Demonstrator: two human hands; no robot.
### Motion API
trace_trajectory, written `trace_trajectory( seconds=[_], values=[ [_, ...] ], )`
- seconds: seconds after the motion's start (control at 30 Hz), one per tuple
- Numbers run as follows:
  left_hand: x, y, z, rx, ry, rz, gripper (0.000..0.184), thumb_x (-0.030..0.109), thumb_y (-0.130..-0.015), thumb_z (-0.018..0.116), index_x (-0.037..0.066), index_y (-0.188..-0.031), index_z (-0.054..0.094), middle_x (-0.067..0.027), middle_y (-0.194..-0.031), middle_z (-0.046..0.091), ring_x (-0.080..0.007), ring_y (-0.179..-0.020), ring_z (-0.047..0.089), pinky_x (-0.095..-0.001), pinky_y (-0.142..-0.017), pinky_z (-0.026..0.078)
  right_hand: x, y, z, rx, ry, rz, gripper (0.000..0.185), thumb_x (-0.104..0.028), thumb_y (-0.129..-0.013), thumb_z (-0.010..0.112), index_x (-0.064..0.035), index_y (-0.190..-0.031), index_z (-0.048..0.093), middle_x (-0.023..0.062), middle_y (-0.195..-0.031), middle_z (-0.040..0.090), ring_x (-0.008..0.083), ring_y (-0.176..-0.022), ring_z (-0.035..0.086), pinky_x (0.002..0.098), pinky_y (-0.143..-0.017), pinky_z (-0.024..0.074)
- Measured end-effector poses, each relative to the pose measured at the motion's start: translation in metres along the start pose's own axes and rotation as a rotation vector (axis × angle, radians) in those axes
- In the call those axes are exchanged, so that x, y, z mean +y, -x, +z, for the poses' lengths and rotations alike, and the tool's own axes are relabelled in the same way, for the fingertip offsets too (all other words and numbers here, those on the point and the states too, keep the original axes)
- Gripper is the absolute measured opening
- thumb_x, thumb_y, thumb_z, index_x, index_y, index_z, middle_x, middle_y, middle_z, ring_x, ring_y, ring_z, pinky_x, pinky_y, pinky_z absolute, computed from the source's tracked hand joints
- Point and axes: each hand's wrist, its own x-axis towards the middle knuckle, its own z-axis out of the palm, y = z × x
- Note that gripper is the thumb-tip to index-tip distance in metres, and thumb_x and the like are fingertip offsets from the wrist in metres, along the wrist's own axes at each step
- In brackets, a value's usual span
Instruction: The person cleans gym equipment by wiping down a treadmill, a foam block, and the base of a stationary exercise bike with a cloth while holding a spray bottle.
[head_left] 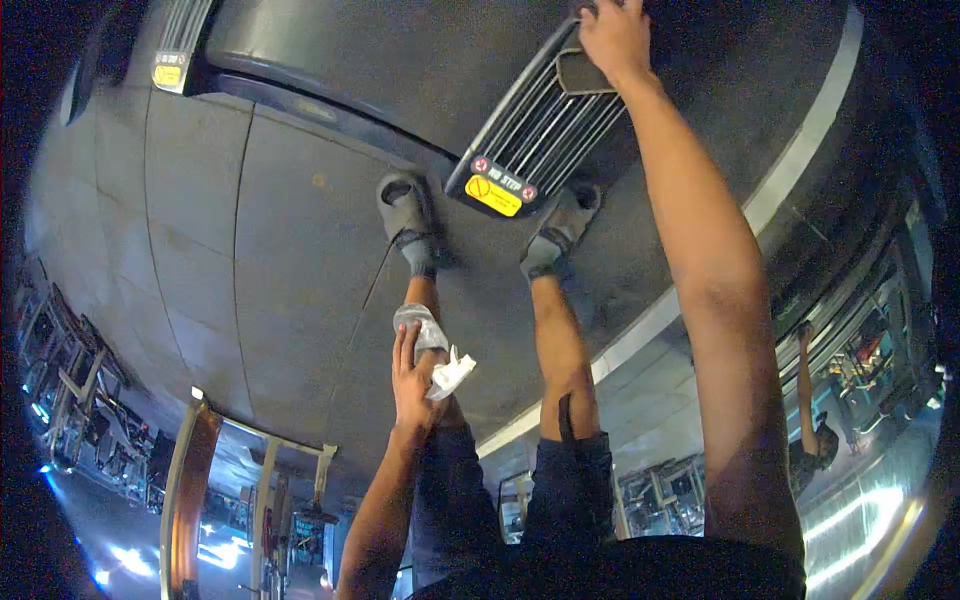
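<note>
Floor [300, 165] under a ribbed machine cover [545, 115] and two slides [405, 205], with crumpled white tissue [452, 374] in the left hand.
The cover's labelled end sits close to both feet, so a step forward could stub a toe or land on the "NO STEP" part. The right hand [615, 45] reaches to its far end beside a dark pad [590, 75]; the fingers are partly cut off, so I cannot tell their closure or hold, and a poor purchase could slip. The left grip looks loosely closed on the tissue, which could drop if the fingers slacken.
</note>
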Motion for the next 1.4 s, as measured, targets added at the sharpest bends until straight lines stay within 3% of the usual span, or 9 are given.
trace_trajectory(
  seconds=[0.1,0.23,0.5,0.7,0.77,0.87,1.1,1.23,1.4],
  values=[
    [0.003,0.0,0.004,0.034,-0.033,0.003,0.03,0.021,-0.071,0.074,0.009,-0.098,0.07,-0.022,-0.153,0.039,-0.0474,-0.144,0.029,-0.0545,-0.115,0.03,0.006,0.039,0.029,0.083,-0.037,-0.216,0.04,-0.028,-0.086,0.069,-0.0211,-0.125,0.065,0.0202,-0.12,0.053,0.0411,-0.103,0.06,0.0493,-0.089,0.0512],
    [-0.003,0.005,0.012,0.049,-0.078,0.005,0.029,0.02,-0.07,0.074,0.01,-0.098,0.069,-0.0216,-0.153,0.039,-0.0469,-0.145,0.029,-0.0544,-0.115,0.03,-0.034,0.105,0.019,-0.143,-0.178,-0.203,0.041,-0.019,-0.082,0.07,-0.0181,-0.123,0.065,0.0233,-0.122,0.05,0.0452,-0.101,0.06,0.0501,-0.084,0.0555],
    [0.01,0.005,0.002,0.052,-0.093,-0.018,0.035,0.019,-0.068,0.074,0.011,-0.101,0.069,-0.0216,-0.153,0.039,-0.0465,-0.143,0.031,-0.0533,-0.114,0.032,-0.083,0.219,0.016,-0.338,-0.269,-0.253,0.048,-0.014,-0.079,0.071,-0.0195,-0.126,0.065,0.0202,-0.127,0.047,0.043,-0.104,0.058,0.0479,-0.085,0.0551],
    [0.015,0.009,0.002,0.121,-0.107,0.065,0.035,0.015,-0.071,0.07,0.008,-0.104,0.064,-0.0253,-0.149,0.044,-0.0489,-0.136,0.04,-0.0545,-0.112,0.035,-0.055,0.213,-0.023,-0.517,-0.597,-0.177,0.042,-0.017,-0.083,0.071,-0.0187,-0.125,0.068,0.0179,-0.121,0.053,0.037,-0.103,0.061,0.0433,-0.09,0.0538],
    [0.011,0.008,0.002,0.099,-0.08,0.058,0.031,0.018,-0.073,0.073,0.01,-0.102,0.067,-0.0233,-0.152,0.041,-0.0476,-0.141,0.035,-0.0546,-0.112,0.033,-0.038,0.189,-0.04,-0.295,-0.56,-0.106,0.038,-0.017,-0.086,0.071,-0.0146,-0.124,0.069,0.0148,-0.115,0.055,0.0316,-0.106,0.059,0.0405,-0.092,0.0508],
    [0.008,0.007,0.002,0.074,-0.068,0.035,0.029,0.019,-0.074,0.074,0.011,-0.101,0.068,-0.0227,-0.153,0.039,-0.047,-0.143,0.032,-0.0545,-0.112,0.032,0.001,0.144,-0.04,0.038,-0.343,0.027,0.038,-0.022,-0.087,0.071,-0.0181,-0.125,0.067,0.0163,-0.114,0.054,0.0346,-0.105,0.058,0.0428,-0.092,0.0503],
    [0.005,0.003,0.009,0.097,-0.078,0.039,0.033,0.017,-0.072,0.076,0.01,-0.103,0.068,-0.0217,-0.152,0.04,-0.0464,-0.142,0.034,-0.0529,-0.113,0.033,0.027,0.138,0.0,0.025,-0.137,0.052,0.04,-0.026,-0.087,0.07,-0.0204,-0.125,0.063,0.0213,-0.118,0.053,0.0424,-0.096,0.064,0.0483,-0.078,0.0571],
    [0.008,0.0,0.007,0.072,-0.101,0.056,0.036,0.016,-0.07,0.077,0.011,-0.104,0.068,-0.0203,-0.152,0.041,-0.0452,-0.141,0.036,-0.0521,-0.113,0.034,0.002,0.207,-0.015,-0.337,-0.222,-0.012,0.037,-0.024,-0.084,0.068,-0.0227,-0.121,0.064,0.0199,-0.12,0.051,0.042,-0.097,0.064,0.0507,-0.08,0.0574],
    [0.017,-0.007,-0.006,0.011,-0.167,0.073,0.042,0.013,-0.066,0.078,0.012,-0.106,0.067,-0.0206,-0.152,0.042,-0.0446,-0.14,0.037,-0.0521,-0.112,0.034,0.003,0.256,-0.016,-0.559,-0.367,-0.109,0.039,-0.021,-0.082,0.072,-0.0214,-0.121,0.068,0.0146,-0.113,0.053,0.0359,-0.099,0.063,0.0448,-0.087,0.055]
  ],
)
